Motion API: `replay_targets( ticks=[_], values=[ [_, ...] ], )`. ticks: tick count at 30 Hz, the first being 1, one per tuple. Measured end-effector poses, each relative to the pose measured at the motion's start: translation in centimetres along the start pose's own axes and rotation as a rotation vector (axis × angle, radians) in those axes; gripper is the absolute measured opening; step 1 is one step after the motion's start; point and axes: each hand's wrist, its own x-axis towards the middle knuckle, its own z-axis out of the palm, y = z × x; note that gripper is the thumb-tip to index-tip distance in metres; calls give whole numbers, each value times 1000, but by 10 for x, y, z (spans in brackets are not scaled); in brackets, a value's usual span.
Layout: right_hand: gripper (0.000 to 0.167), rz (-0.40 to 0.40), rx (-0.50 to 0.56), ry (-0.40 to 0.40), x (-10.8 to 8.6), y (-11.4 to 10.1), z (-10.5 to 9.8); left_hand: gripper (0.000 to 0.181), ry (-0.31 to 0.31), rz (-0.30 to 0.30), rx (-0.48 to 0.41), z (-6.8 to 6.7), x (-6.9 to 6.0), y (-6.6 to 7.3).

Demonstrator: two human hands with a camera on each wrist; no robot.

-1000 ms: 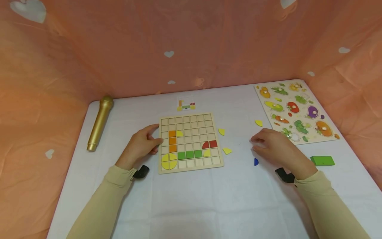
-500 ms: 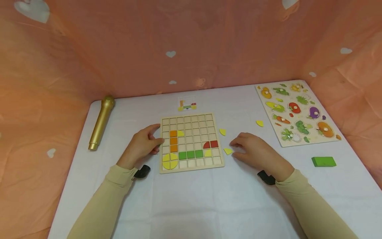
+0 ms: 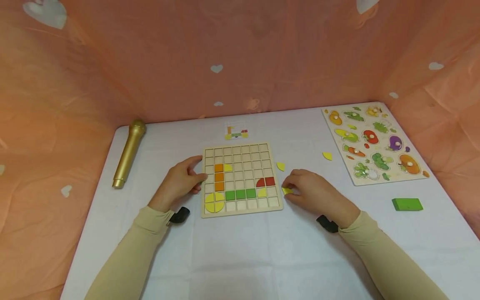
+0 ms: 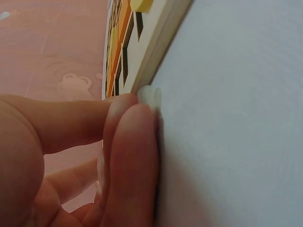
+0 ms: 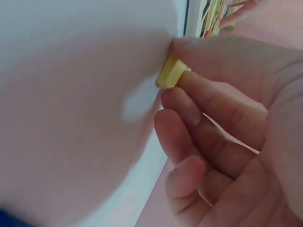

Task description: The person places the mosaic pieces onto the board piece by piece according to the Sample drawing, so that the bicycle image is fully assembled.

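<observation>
My right hand (image 3: 316,196) pinches a yellow quarter-circle piece (image 5: 171,72) between thumb and fingers, on the cloth just right of the wooden grid board (image 3: 243,160). At the board's left edge my left hand (image 3: 180,181) touches the frame with its thumb and fingertips. In the board lie orange squares (image 3: 219,177), green squares (image 3: 240,194), a red quarter circle beside a red square (image 3: 270,181), and yellow quarter circles (image 3: 214,202), several of which form a disc at the lower left.
A small pattern card (image 3: 236,131) lies behind the board. Loose yellow pieces (image 3: 280,166) lie to its right. A vegetable puzzle (image 3: 375,143) and green block (image 3: 407,204) are at the right, a gold microphone (image 3: 128,154) at the left. Something blue (image 5: 12,220) shows near the right hand.
My right hand has moved left across the cloth to the yellow quarter-circle piece and taken hold of it. The blue piece is now hidden in the head view. The left hand stays at the board.
</observation>
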Motion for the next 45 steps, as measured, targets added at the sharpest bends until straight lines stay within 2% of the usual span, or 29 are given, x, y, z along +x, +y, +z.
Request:
replay_targets(
  ticks=[11, 18, 26, 35, 40, 45],
  values=[
    [19, -42, 6, 41, 13, -21, -1, 74, 13, -8, 17, 1, 3, -2],
    [19, -11, 35, 17, 19, -33, 3, 74, 1, -11, 2, 3, 3, -1],
    [14, -9, 26, 21, 21, -36, 6, 74, 7, -4, 3, 2, 2, -2],
    [19, 4, 43, 24, 22, -37, 7, 74, 5, -14, 16, 2, 3, -2],
    [17, -1, 58, 0, 22, -37, 9, 74, 3, -18, 15, 2, 2, -1],
    [14, -23, 40, 11, 21, -37, 10, 74, 2, -12, 11, 1, 1, -2]
  ],
)
